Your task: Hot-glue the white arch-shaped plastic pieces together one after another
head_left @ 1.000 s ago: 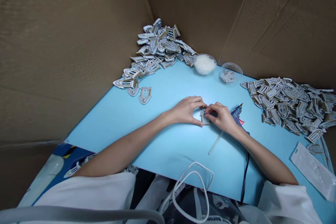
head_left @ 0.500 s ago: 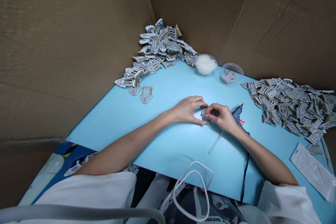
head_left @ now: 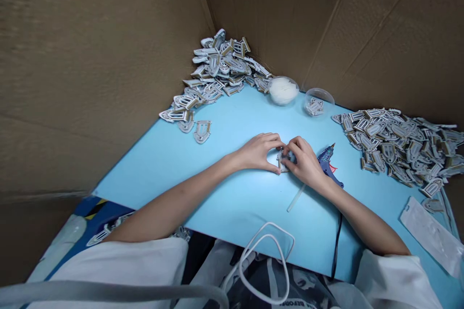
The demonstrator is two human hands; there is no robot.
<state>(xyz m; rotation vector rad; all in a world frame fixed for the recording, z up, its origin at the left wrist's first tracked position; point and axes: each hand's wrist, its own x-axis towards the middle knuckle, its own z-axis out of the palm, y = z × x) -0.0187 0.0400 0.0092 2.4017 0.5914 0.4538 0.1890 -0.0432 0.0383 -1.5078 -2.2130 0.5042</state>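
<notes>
A small arched frame piece [head_left: 283, 166] lies on the blue table between my hands. My left hand [head_left: 259, 152] curves round its left side, thumb and fingertips gripping its edges. Over the piece, the fingers of my right hand [head_left: 302, 159] are bent and close together, touching its top and right part; whether they pinch anything small is hidden. Just right of my right hand lies a blue glue gun [head_left: 326, 157], its tip pointing away from me. A translucent glue stick [head_left: 296, 198] rests below my right hand.
Piles of similar frame pieces lie at the back left [head_left: 217, 67] and right [head_left: 402, 145]. Behind my hands stand a tub of white pieces [head_left: 283, 91] and a clear tub [head_left: 329, 106] holding frame pieces. A plastic bag [head_left: 431, 236] lies far right; a white cable [head_left: 268, 236] loops in front.
My right hand has shifted slightly left, and its fingers have drawn closer together over the frame piece. My left hand stays at the piece's left side.
</notes>
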